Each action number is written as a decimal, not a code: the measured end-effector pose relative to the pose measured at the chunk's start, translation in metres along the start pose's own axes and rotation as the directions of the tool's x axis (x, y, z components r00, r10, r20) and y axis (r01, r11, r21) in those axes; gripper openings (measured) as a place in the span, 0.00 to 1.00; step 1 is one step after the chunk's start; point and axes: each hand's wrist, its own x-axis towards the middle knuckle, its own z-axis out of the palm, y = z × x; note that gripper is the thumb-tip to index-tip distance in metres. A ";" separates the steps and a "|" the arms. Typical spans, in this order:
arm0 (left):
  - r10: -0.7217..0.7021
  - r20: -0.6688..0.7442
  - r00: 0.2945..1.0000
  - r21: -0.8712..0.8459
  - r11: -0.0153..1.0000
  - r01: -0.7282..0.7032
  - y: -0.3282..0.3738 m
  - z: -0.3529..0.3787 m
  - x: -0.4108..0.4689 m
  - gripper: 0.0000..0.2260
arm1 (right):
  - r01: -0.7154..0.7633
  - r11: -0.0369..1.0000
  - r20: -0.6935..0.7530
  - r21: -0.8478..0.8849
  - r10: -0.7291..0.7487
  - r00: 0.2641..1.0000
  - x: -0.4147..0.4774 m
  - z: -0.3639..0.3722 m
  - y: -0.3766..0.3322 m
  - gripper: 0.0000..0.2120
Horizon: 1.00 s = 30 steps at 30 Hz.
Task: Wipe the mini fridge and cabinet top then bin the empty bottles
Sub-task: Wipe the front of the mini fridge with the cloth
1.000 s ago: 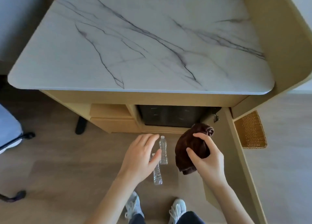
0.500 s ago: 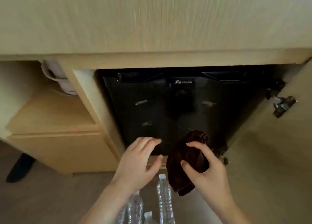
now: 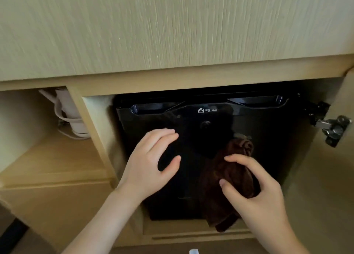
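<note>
Straight ahead of both hands, upright black mini fridge door [image 3: 268, 138], closest to right hand [image 3: 256, 196] curled around bunched brown cloth [image 3: 235, 177], contact with door not clear; left hand [image 3: 149, 169] spread and empty just beside it; one bottle cap [image 3: 193, 251] low, between the forearms.

There were two hands, a left hand [image 3: 153, 163] and a right hand [image 3: 256, 192], one cloth [image 3: 237, 175] and one fridge [image 3: 258, 131]. One bottle [image 3: 193, 251] showed at six o'clock, and one hinge [image 3: 333, 129] at three.

Glossy black fridge [image 3: 249, 131], plush cloth [image 3: 233, 173]
</note>
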 end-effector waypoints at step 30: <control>0.056 -0.370 0.927 0.239 0.970 0.037 -0.069 0.008 -0.003 0.27 | 0.303 0.829 -0.516 -0.469 -0.536 0.668 0.080 0.109 0.038 0.34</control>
